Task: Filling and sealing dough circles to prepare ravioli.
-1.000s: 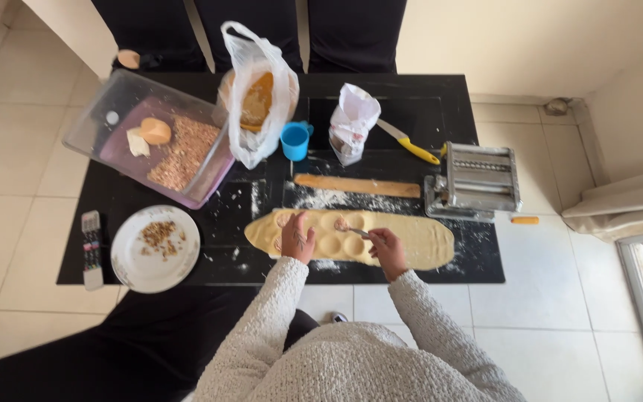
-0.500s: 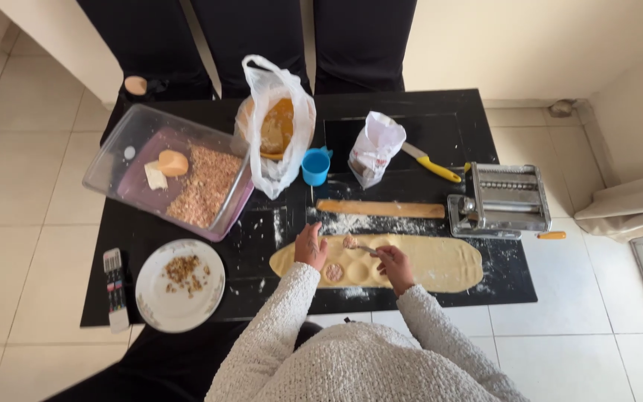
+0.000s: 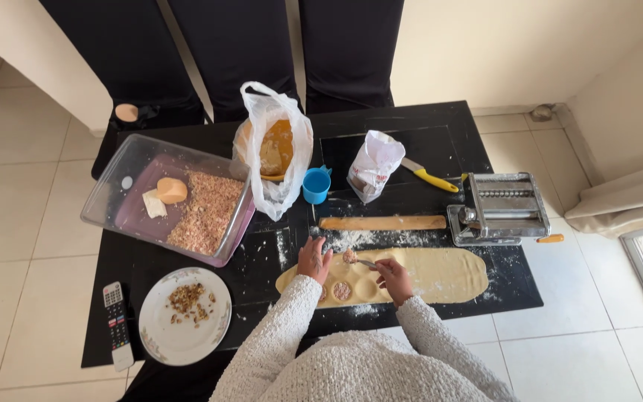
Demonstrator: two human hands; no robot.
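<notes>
Filling [image 3: 205,211] in clear tray [image 3: 106,193]

one head-worn view, looking almost straight down from well above the table.

we have only this single camera, so no second view shares any of the scene; it sits high over our own grey knitted shoulders at the bottom edge and faces down onto the black rectangular table [image 3: 210,298], far enough off that the whole tabletop fits, with pale floor tiles on both sides and the black chair backs [image 3: 232,45] at the top edge. the long sheet of pale yellow dough [image 3: 440,272] lies just below centre, so the view is aimed a little ahead of the body.
</notes>
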